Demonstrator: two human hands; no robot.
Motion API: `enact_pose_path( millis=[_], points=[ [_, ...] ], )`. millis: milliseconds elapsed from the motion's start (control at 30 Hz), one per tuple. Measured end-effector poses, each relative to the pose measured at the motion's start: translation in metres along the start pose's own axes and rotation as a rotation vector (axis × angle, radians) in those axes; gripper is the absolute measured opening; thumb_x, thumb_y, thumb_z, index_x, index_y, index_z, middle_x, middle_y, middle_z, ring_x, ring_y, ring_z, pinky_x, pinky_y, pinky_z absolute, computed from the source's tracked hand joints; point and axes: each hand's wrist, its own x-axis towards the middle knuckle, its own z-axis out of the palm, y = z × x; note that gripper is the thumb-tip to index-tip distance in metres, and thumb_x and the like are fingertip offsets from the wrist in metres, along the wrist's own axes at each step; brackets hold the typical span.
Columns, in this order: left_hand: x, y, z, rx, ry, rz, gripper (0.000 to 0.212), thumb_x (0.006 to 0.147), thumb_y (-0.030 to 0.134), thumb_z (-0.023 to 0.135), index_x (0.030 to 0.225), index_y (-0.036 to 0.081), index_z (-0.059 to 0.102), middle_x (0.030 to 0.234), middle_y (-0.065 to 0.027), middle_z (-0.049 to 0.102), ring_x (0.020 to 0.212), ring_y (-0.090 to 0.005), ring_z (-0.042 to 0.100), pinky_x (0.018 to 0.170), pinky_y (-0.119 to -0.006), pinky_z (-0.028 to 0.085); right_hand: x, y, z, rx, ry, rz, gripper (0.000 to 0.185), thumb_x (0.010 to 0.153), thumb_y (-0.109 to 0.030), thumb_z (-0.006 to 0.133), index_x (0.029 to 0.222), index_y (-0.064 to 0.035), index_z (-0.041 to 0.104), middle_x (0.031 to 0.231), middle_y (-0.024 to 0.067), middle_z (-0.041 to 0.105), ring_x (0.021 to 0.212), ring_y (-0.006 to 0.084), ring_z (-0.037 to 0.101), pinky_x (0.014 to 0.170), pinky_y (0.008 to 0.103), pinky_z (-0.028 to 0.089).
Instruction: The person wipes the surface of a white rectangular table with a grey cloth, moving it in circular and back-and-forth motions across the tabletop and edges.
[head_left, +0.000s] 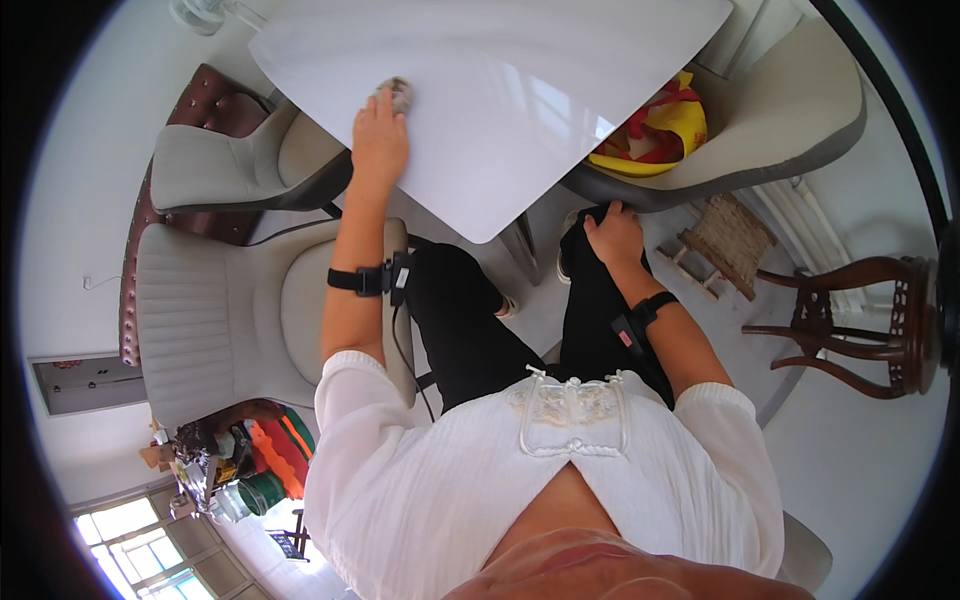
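Note:
A glossy white tabletop (480, 142) lies before me, one corner pointing towards my body. Near its left edge my left hand (380, 142) holds a small crumpled greyish-beige cloth (397, 94) down on the surface, fingers lying over it. Part of the cloth is hidden beneath those fingers. My right hand (616, 234) is off the table, resting on my right knee in black trousers (592, 300), with nothing visible in it. Each forearm wears a black strap with a small device.
Padded grey chairs (187, 315) stand at the left. On another chair (787, 112) at the right sits a yellow and red bag (671, 127). A small woven-top stool (731, 240) and a dark carved wooden stool (862, 330) are on the right. A metal table leg (520, 251) stands near my knees.

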Motion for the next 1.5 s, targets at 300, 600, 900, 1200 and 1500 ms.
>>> enact_pose_path(
  millis=[300,600,900,1200,1500],
  points=[
    [-0.052,0.138,-0.017,-0.371,-0.26,0.588,0.051,0.086,-0.002,0.054,0.134,0.013,0.051,0.137,-0.017,0.05,0.13,-0.0369,0.042,0.108,-0.043,0.036,0.0,0.008,0.001,-0.042,0.018,0.002,0.051,0.08,-0.043,0.065,0.107,-0.0014,0.053,0.099,0.0224,0.061,0.096,0.0381,0.061,0.084,0.0455,0.05],
    [-0.063,0.043,0.004,-0.005,0.171,0.037,0.048,0.086,0.006,0.056,0.133,0.009,0.051,0.137,-0.0223,0.048,0.125,-0.0424,0.044,0.104,-0.049,0.037,0.002,0.003,-0.003,-0.05,-0.038,0.013,0.049,0.082,-0.044,0.063,0.108,-0.0024,0.054,0.102,0.0228,0.061,0.097,0.0365,0.061,0.085,0.0432,0.051],
    [-0.081,0.111,-0.024,-0.268,-0.139,0.274,0.043,0.09,0.006,0.051,0.133,0.013,0.054,0.138,-0.0185,0.049,0.13,-0.0391,0.042,0.109,-0.046,0.033,-0.001,0.006,-0.007,-0.054,-0.037,0.028,0.051,0.082,-0.043,0.063,0.111,-0.002,0.053,0.104,0.024,0.06,0.098,0.0373,0.06,0.086,0.0444,0.05],
    [-0.05,0.065,0.002,-0.003,0.109,0.188,0.041,0.088,0.01,0.054,0.129,0.005,0.053,0.132,-0.0228,0.051,0.119,-0.0411,0.048,0.1,-0.05,0.038,0.001,0.003,-0.001,-0.036,-0.023,0.028,0.049,0.081,-0.041,0.064,0.11,-0.0027,0.053,0.103,0.0238,0.06,0.097,0.038,0.06,0.086,0.045,0.05],
    [-0.061,0.048,-0.019,-0.233,-0.093,0.326,0.046,0.086,0.005,0.055,0.132,0.011,0.053,0.135,-0.0187,0.051,0.126,-0.0391,0.045,0.104,-0.052,0.036,-0.002,0.005,-0.003,-0.065,0.008,-0.019,0.05,0.084,-0.042,0.062,0.111,-0.0017,0.053,0.103,0.0247,0.06,0.098,0.0385,0.06,0.086,0.0448,0.05]
  ],
)
